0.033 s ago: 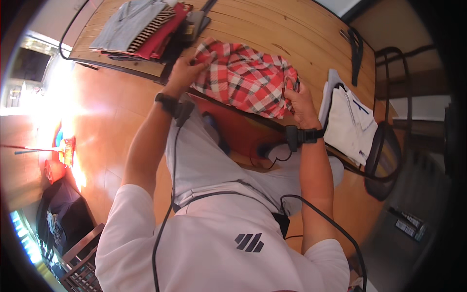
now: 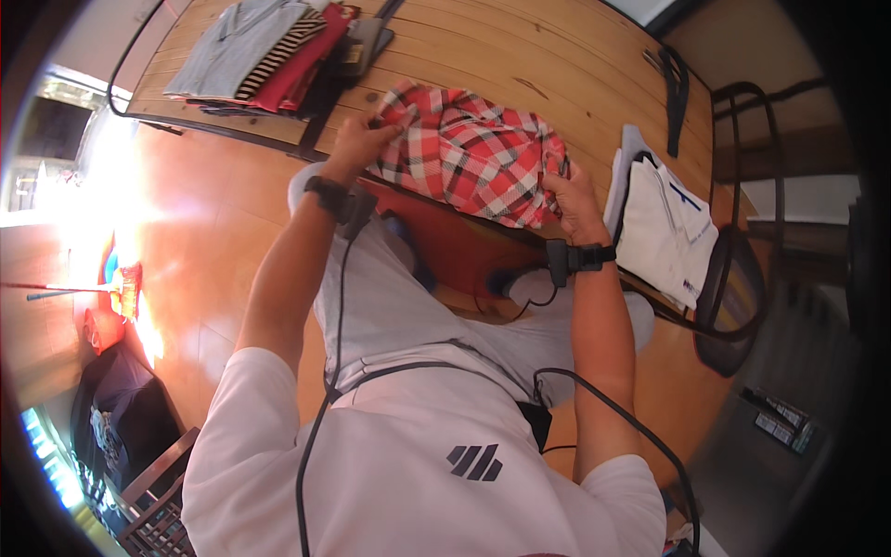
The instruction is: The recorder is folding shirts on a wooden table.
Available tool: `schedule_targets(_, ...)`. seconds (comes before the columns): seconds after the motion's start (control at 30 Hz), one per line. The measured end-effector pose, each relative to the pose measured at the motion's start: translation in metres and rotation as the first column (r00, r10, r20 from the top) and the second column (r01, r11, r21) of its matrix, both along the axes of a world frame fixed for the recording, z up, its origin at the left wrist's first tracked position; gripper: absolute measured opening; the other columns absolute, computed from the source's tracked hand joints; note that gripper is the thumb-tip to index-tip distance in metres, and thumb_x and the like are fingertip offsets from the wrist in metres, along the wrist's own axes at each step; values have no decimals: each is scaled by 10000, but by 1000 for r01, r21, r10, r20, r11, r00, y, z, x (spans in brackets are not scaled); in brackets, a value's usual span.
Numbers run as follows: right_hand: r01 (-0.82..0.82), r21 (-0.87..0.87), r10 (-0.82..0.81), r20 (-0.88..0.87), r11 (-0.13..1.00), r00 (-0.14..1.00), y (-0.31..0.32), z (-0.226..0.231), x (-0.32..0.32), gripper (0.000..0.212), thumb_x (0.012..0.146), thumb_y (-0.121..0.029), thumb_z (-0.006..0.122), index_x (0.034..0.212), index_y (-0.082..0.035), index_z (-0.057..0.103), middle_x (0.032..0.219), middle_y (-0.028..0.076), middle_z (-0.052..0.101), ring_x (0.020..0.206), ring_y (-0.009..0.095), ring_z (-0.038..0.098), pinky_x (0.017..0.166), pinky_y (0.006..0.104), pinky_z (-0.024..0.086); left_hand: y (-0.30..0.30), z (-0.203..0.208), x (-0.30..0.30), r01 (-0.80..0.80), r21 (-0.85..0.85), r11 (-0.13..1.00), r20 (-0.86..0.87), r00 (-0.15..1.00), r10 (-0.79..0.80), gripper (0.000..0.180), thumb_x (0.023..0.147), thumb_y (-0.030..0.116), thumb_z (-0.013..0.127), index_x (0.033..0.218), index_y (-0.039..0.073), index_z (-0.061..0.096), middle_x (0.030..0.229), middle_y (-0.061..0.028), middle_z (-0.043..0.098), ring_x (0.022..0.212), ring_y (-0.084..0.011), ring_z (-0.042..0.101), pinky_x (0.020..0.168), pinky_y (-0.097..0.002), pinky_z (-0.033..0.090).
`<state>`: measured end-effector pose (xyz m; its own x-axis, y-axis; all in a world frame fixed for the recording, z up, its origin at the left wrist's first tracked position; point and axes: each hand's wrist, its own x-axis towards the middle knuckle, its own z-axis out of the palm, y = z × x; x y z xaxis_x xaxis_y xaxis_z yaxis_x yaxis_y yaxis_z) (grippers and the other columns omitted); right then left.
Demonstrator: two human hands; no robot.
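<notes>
A red, black and white plaid shirt lies bunched along the near edge of the wooden table. My left hand is closed on its left end, thumb over the cloth. At the right end my right hand pinches the fabric, the fingers partly hidden by it. Just right of that hand sits a folded white garment, with a grey one showing beside it. Beyond my left hand rests a stack of folded clothes: light grey-blue, black-and-white striped and red.
Dark straps lie at the table's right. A black-framed chair stands at the right corner. Black cables run along my body and arms. Far left are a broom and a wooden chair.
My left hand has shifted slightly right and nearer with its end of the shirt. My right hand stays almost where it was. The whole view has moved a little.
</notes>
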<state>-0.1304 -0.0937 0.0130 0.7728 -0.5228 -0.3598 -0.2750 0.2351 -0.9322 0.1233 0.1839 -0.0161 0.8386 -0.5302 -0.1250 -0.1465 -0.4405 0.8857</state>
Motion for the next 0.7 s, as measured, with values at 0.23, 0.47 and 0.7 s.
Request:
schedule_targets(0.23, 275, -245, -302, -78, 930, 950, -33, -51, -50, 379, 807, -200, 728, 1115, 5, 645, 966, 98, 680, 899, 183, 651, 796, 321, 524, -46, -8, -34, -121, 122, 985, 92, 990, 110, 462, 800, 429, 763, 1019, 26, 713, 921, -183, 720, 924, -340, 696, 803, -420, 528)
schedule_targets(0.47, 196, -553, -331, -154, 810, 931, -32, -61, -52, 449, 889, -406, 678, 1082, -1, 665, 1025, 210, 712, 1002, 320, 685, 864, 406, 498, -62, -22, -22, -120, 48, 992, 173, 979, 110, 424, 846, 437, 728, 1004, 43, 721, 896, -165, 723, 889, -328, 704, 776, -422, 524)
schedule_targets(0.7, 358, -377, -373, 35, 854, 927, -22, -60, -54, 371, 951, -343, 650, 1006, 23, 662, 907, 143, 699, 846, 214, 640, 784, 343, 494, -53, -48, 2, -228, 59, 972, 236, 949, 208, 356, 885, 386, 705, 982, 44, 726, 882, -161, 732, 854, -339, 704, 775, -428, 523)
